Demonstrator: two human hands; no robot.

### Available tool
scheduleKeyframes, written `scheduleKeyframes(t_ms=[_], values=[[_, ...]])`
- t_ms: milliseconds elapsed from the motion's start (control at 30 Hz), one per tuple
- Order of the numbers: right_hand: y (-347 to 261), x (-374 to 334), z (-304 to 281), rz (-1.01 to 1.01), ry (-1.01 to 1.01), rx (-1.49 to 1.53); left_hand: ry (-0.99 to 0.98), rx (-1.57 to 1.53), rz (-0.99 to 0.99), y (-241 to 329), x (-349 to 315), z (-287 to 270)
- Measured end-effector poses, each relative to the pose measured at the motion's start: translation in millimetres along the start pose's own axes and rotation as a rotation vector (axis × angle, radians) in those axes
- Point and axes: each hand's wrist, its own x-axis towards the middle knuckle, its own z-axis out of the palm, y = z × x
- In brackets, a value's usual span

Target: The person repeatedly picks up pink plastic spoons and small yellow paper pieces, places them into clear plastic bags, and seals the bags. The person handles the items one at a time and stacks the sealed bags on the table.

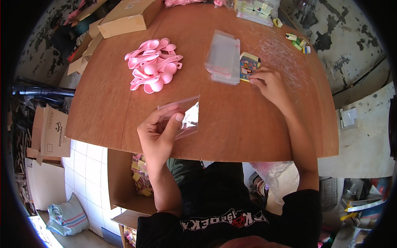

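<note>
My left hand (159,134) is closed on a clear plastic bag (191,115), thumb in front, above the table's near edge. Light glints off the bag, and I cannot make out whether anything is inside. On the right, my right hand (269,82) has its fingers pinched at the edge of a small, colourful printed card (247,68), which seems to lie on a pile. Just left of the card is a stack of clear plastic bags (223,56). A heap of pink measuring spoons (153,64) lies at the left of the table.
The brown wooden table (186,20) carries a cardboard box (128,18) at the far left. Thin clear plastic strips (281,53) and small yellow and green pieces (298,43) lie at the right. An open carton (124,182) with packed items stands below the near edge.
</note>
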Motion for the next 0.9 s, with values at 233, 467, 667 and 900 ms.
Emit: scheduleKeyframes(t_ms=[233,467,667,900], values=[[-3,5,-31,0.195,0.685,0.151,-0.001,-0.069,0.009,-1,0,1],[-31,6,-76,0.405,0.576,0.332,0.012,-0.080,-0.117,11,7,9],[-136,4,-67,0.076,0.345,0.617,-0.088,-0.091,-0.097,13,6,16],[-139,27,-49,-0.113,0.205,0.596,-0.151,-0.070,-0.031,16,-1,15]])
